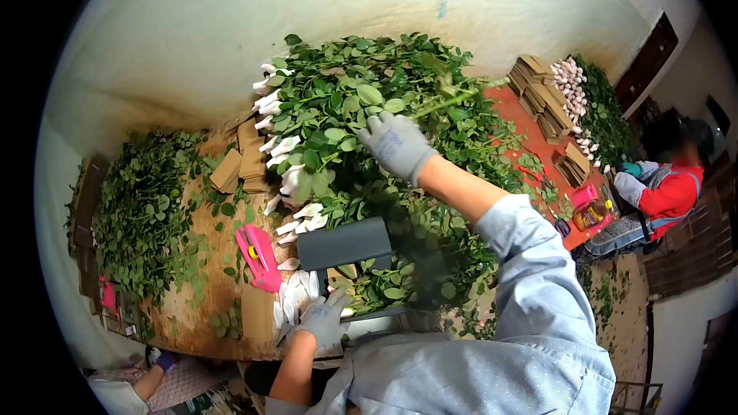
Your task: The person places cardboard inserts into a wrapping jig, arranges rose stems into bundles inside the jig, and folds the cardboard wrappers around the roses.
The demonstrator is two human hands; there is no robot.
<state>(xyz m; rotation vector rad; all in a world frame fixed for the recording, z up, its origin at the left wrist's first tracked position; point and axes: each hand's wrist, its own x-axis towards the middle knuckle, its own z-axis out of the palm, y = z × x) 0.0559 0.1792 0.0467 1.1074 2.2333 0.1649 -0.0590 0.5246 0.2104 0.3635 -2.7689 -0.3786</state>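
My right hand (393, 146), in a grey glove, reaches over a big heap of leafy flower stems (369, 96). It is closed on a long green flower stem (453, 100), whose far end slants up to the right. My left hand (324, 321), also gloved in grey, is low by the near table edge, beside white-sleeved flower heads (296, 296). Its fingers look curled, and what they hold is hidden. Just above it stands a dark grey padded board (344, 243), with leafy stems beneath and to its right.
A bright pink tool (259, 257) lies on the wooden table (188, 319). Cardboard pieces (250, 157) are left of the heap. Another leafy pile (150, 215) lies further left. Cardboard stacks (542, 96) rest on the red surface. A co-worker (669, 192) is at right; another person's gloved hand (163, 360) shows lower left.
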